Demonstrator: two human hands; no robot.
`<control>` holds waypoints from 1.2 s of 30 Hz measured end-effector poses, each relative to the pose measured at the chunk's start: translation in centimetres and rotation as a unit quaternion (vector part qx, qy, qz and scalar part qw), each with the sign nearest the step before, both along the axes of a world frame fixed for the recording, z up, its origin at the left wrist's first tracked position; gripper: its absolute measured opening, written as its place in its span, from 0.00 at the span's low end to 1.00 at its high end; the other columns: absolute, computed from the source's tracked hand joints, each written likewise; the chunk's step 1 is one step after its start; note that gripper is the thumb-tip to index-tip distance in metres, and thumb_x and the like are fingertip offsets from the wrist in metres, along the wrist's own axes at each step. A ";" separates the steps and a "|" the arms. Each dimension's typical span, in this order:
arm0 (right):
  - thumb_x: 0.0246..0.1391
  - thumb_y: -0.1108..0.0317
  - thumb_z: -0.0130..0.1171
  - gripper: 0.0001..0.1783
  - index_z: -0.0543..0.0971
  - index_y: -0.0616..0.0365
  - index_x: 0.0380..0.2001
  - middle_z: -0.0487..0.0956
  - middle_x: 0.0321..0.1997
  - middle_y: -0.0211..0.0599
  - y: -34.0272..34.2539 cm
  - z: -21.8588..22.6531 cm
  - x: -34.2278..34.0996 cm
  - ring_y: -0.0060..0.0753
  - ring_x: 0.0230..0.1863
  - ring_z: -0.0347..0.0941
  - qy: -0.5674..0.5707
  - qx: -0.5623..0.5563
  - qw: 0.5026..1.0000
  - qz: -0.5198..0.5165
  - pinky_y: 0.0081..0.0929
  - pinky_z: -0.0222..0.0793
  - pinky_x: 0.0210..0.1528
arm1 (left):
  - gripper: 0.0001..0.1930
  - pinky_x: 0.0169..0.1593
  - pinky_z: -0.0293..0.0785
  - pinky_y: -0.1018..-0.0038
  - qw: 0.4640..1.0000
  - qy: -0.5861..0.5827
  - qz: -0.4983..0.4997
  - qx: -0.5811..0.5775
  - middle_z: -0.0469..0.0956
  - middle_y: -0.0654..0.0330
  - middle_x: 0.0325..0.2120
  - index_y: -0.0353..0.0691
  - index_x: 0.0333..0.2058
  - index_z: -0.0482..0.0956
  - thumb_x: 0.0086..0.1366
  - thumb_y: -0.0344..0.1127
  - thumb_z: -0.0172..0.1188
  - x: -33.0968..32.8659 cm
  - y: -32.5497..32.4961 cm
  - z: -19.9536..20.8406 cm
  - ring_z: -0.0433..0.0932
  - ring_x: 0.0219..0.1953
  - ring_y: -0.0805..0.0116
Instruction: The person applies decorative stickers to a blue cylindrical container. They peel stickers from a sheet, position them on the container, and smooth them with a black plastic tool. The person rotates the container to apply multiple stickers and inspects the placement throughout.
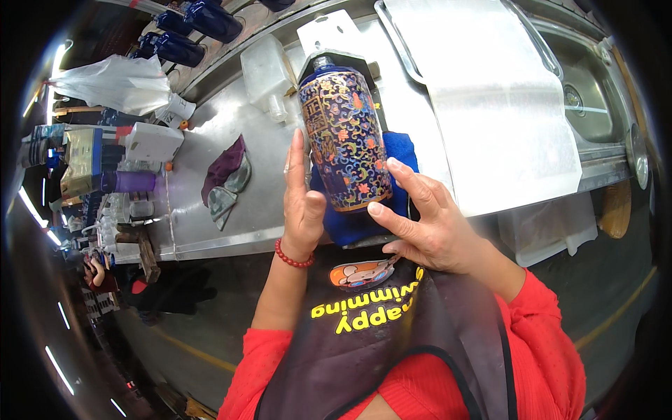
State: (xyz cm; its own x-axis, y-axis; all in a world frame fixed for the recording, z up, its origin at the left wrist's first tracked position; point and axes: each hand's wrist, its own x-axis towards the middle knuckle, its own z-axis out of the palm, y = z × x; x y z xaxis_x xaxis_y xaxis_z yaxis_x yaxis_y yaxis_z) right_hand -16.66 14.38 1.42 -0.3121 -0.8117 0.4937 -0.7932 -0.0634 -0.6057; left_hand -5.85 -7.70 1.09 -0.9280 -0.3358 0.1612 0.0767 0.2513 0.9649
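A dark blue bottle (346,140) with a colourful flower-and-scroll pattern and gold characters lies in front of me, its bare threaded neck pointing away. Under it is a bright blue cloth (400,148). My left hand (301,213) stands along the bottle's left side, fingers stretched straight and thumb apart; whether its palm touches the bottle I cannot tell. My right hand (435,227) is at the lower right of the bottle, fingers spread. Its thumb tip meets the base edge and its index fingertip is at the right side; neither hand wraps round the bottle.
On the steel table (189,168) lie a purple and grey cloth (227,178) and a clear plastic container (267,73). A white-covered tray (490,105) is at the right, beside a sink (588,94). Dark blue bottles (210,19) stand at the far left.
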 end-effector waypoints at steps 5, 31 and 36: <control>0.36 0.64 0.75 0.45 0.74 0.44 0.64 0.59 0.76 0.52 0.1 -0.1 0.0 0.48 0.64 0.68 -0.018 0.021 1.000 -0.013 0.40 0.68 0.56 | 0.51 0.73 0.53 0.59 0.997 0.000 0.001 -0.078 0.55 0.43 0.70 0.31 0.74 0.45 0.70 0.67 0.51 -0.6 -0.6 -0.2 0.58 0.72 0.52; 0.39 0.65 0.76 0.44 0.73 0.59 0.63 0.63 0.72 0.57 0.7 -0.2 -0.1 0.54 0.62 0.69 -0.023 -0.018 1.000 -0.004 0.45 0.68 0.61 | 0.54 0.74 0.48 0.57 0.987 -0.015 -0.011 -0.160 0.54 0.40 0.71 0.31 0.74 0.47 0.67 0.70 0.53 -0.3 -2.3 -0.6 0.54 0.73 0.48; 0.43 0.64 0.74 0.40 0.74 0.60 0.62 0.64 0.71 0.57 0.8 -0.6 -0.2 0.55 0.62 0.69 -0.037 -0.006 0.999 -0.015 0.46 0.69 0.61 | 0.54 0.74 0.48 0.57 0.988 -0.012 -0.012 -0.154 0.54 0.40 0.71 0.31 0.74 0.47 0.67 0.70 0.53 -0.3 -2.3 -0.7 0.54 0.73 0.48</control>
State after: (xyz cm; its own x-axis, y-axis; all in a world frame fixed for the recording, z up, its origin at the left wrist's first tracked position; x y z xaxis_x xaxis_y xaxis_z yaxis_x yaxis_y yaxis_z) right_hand -16.84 15.20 0.85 -0.3717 -0.7953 0.4790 -0.7482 -0.0489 -0.6617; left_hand -6.16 -9.99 0.37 -0.9398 -0.2529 0.2297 0.0634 0.5315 0.8447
